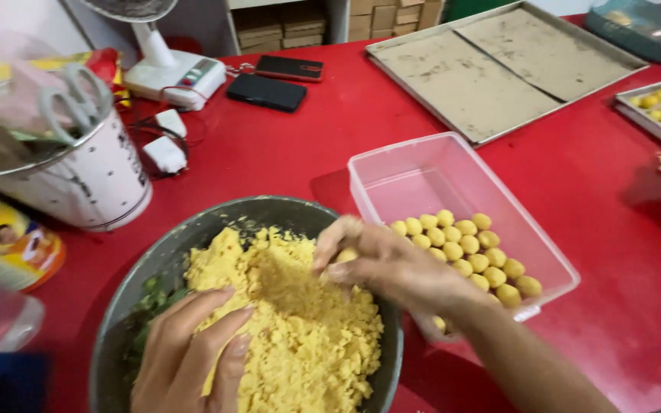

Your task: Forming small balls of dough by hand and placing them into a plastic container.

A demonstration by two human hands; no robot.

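Yellow crumbly dough (pixel 300 329) could spill over the metal bowl (pixel 193 229) rim: right hand (pixel 380 264) pinches a lump, left hand (pixel 193 352) lies flat, fingers spread.

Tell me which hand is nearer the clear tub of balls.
Right. The right hand overlaps the tub's near edge; the left hand rests across the bowl.
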